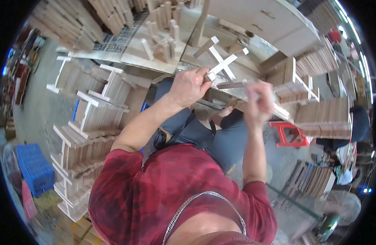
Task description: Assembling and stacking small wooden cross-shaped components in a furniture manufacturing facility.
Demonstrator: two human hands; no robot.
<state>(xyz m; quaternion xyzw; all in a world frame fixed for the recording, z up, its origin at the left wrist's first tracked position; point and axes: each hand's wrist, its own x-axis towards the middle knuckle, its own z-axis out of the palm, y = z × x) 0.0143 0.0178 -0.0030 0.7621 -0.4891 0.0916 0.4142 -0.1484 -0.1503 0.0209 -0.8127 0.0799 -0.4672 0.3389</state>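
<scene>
Gripping pale crossed wooden strips over the table's near edge: left hand, fingers closed; right hand, curled, motion-blurred, any hold impossible to tell

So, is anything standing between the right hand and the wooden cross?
Nothing visible stands between the right hand and the wooden cross. The left hand is at the cross's near left end, not between them. The right hand is blurred, so contact is unclear.
</scene>
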